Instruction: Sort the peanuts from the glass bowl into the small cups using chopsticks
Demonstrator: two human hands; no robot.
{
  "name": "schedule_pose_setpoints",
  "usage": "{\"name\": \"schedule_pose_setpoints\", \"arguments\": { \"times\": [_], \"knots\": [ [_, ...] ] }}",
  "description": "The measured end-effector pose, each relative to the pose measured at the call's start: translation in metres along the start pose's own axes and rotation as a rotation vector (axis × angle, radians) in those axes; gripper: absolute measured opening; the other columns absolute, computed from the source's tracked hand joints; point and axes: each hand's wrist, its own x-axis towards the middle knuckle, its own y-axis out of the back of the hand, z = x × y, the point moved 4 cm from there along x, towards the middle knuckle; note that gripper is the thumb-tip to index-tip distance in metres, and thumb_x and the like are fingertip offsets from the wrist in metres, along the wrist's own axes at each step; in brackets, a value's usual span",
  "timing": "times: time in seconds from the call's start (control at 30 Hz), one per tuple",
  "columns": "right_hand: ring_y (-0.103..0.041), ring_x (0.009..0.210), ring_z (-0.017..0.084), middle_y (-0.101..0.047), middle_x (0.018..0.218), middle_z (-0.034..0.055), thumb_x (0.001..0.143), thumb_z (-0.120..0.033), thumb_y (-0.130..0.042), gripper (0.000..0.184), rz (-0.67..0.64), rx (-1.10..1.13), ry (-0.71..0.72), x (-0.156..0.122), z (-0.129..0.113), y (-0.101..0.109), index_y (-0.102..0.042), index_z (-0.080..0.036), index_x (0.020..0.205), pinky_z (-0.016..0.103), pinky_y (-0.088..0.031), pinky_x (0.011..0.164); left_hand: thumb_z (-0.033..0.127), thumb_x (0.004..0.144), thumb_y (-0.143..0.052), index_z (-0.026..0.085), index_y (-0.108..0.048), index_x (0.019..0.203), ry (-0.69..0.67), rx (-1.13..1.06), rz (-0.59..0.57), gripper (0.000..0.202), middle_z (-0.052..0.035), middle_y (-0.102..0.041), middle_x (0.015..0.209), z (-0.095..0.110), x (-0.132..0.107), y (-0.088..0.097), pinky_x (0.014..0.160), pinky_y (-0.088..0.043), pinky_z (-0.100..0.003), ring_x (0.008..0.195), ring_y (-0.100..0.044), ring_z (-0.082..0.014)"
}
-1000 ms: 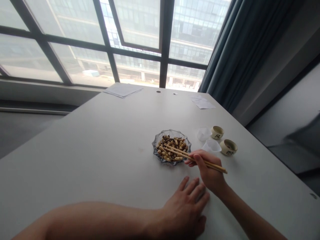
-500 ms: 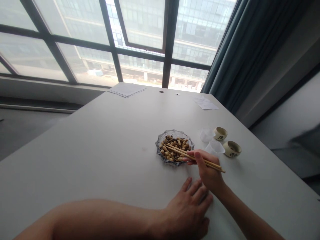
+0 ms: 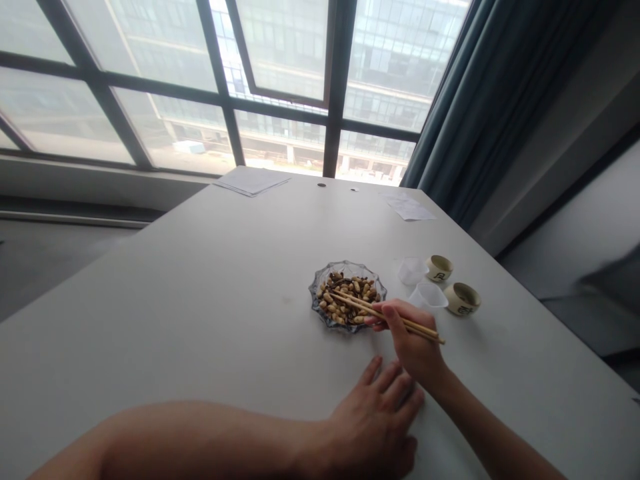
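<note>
A clear glass dish [image 3: 316, 313] with a scalloped rim holds a heap of peanuts [image 3: 345, 317] mixed with smaller dark pieces. My right hand [image 3: 413, 340] grips a pair of wooden chopsticks [image 3: 367, 308] at the dish's right rim. Their tips rest among the nuts; whether a piece is pinched between them I cannot tell. Below the dish, my left hand [image 3: 375, 420] lies palm down on the white table with its fingers apart, holding nothing. Its fingertips are close beneath the right wrist.
Two clear plastic cups [image 3: 413, 270] [image 3: 429, 297] stand right of the dish, beside two small cream bowls [image 3: 440, 268] [image 3: 463, 300] with dark characters. Paper sheets [image 3: 253, 181] [image 3: 407, 207] lie along the far end of the white table [image 3: 200, 300]. A dark curtain [image 3: 475, 93] hangs at the right.
The chopstick tips have shifted slightly within the peanuts, and the right hand has moved a little left. The left hand stays flat in place.
</note>
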Motion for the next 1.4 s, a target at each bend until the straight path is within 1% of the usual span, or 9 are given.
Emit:
{"name": "schedule_pose_setpoints", "arguments": {
  "times": [0.1, 0.17, 0.33, 0.53, 0.6, 0.7, 0.87, 1.07, 1.4],
  "knots": [
    [-0.080, 0.080, 0.026, -0.082, 0.089, 0.0095, 0.102, -0.046, -0.061, 0.034, 0.044, 0.017, -0.041, 0.000, 0.004, -0.002, -0.080, -0.019, 0.096, 0.036, -0.067, 0.071, 0.045, 0.106, -0.055, 0.015, -0.046, 0.151, -0.011, 0.001, 0.003, 0.055, -0.0152, -0.047, 0.155, 0.001, 0.000, 0.000, 0.126, -0.016, -0.054, 0.147, -0.035, -0.0340],
    [-0.081, 0.079, 0.027, -0.082, 0.089, 0.0104, 0.099, -0.050, -0.065, 0.035, 0.093, 0.047, -0.069, -0.001, 0.008, -0.002, -0.081, -0.019, 0.095, 0.037, -0.068, 0.070, 0.045, 0.106, -0.055, 0.015, -0.046, 0.151, -0.012, -0.002, 0.007, 0.054, -0.0149, -0.047, 0.155, 0.001, 0.000, 0.000, 0.126, -0.015, -0.053, 0.147, -0.035, -0.0336],
    [-0.081, 0.073, 0.028, -0.082, 0.083, 0.0107, 0.088, -0.056, -0.076, 0.040, 0.214, 0.134, -0.154, -0.003, 0.013, -0.001, -0.081, -0.017, 0.090, 0.036, -0.069, 0.067, 0.044, 0.106, -0.056, 0.015, -0.046, 0.151, -0.003, -0.010, 0.005, 0.055, -0.0151, -0.048, 0.155, -0.001, -0.001, -0.001, 0.126, -0.016, -0.054, 0.148, -0.035, -0.0338],
    [-0.081, 0.068, 0.029, -0.081, 0.077, 0.0122, 0.085, -0.061, -0.077, 0.047, 0.305, 0.223, -0.213, -0.001, 0.016, 0.004, -0.079, -0.013, 0.084, 0.036, -0.069, 0.059, 0.043, 0.107, -0.054, 0.013, -0.044, 0.153, -0.012, 0.000, 0.001, 0.055, -0.0167, -0.045, 0.158, 0.000, -0.002, 0.000, 0.126, -0.016, -0.055, 0.151, -0.031, -0.0347],
    [-0.081, 0.068, 0.029, -0.081, 0.077, 0.0122, 0.086, -0.060, -0.077, 0.047, 0.303, 0.224, -0.216, -0.001, 0.016, 0.005, -0.079, -0.013, 0.085, 0.036, -0.069, 0.059, 0.044, 0.107, -0.054, 0.014, -0.044, 0.154, -0.009, -0.003, -0.001, 0.057, -0.0164, -0.044, 0.158, 0.000, -0.002, 0.000, 0.126, -0.016, -0.055, 0.152, -0.030, -0.0349],
    [-0.081, 0.069, 0.028, -0.081, 0.077, 0.0114, 0.086, -0.059, -0.077, 0.045, 0.261, 0.202, -0.194, -0.001, 0.014, 0.004, -0.079, -0.014, 0.088, 0.035, -0.069, 0.061, 0.045, 0.107, -0.054, 0.014, -0.045, 0.153, -0.008, -0.010, -0.004, 0.056, -0.0163, -0.044, 0.158, -0.001, -0.002, -0.001, 0.125, -0.016, -0.055, 0.151, -0.031, -0.0348],
    [-0.081, 0.069, 0.028, -0.081, 0.077, 0.0104, 0.087, -0.060, -0.076, 0.044, 0.203, 0.174, -0.170, 0.002, 0.012, -0.003, -0.079, -0.016, 0.088, 0.036, -0.068, 0.061, 0.045, 0.106, -0.055, 0.015, -0.045, 0.152, -0.003, 0.000, -0.003, 0.056, -0.0154, -0.046, 0.157, -0.001, -0.001, -0.002, 0.126, -0.016, -0.054, 0.149, -0.033, -0.0339],
    [-0.081, 0.071, 0.029, -0.081, 0.077, 0.0109, 0.084, -0.062, -0.077, 0.048, 0.224, 0.199, -0.210, 0.005, 0.018, -0.012, -0.080, -0.014, 0.091, 0.036, -0.068, 0.062, 0.046, 0.105, -0.057, 0.015, -0.048, 0.149, -0.014, 0.021, -0.001, 0.054, -0.0153, -0.048, 0.153, -0.001, 0.000, -0.001, 0.125, -0.018, -0.053, 0.147, -0.034, -0.0340],
    [-0.082, 0.074, 0.029, -0.081, 0.079, 0.0111, 0.087, -0.057, -0.078, 0.045, 0.262, 0.275, -0.234, 0.004, 0.030, -0.013, -0.080, -0.013, 0.093, 0.036, -0.069, 0.064, 0.045, 0.104, -0.058, 0.015, -0.050, 0.147, -0.006, 0.022, -0.005, 0.053, -0.0154, -0.049, 0.153, 0.000, 0.000, 0.000, 0.125, -0.018, -0.053, 0.146, -0.035, -0.0342]
  ]
}}
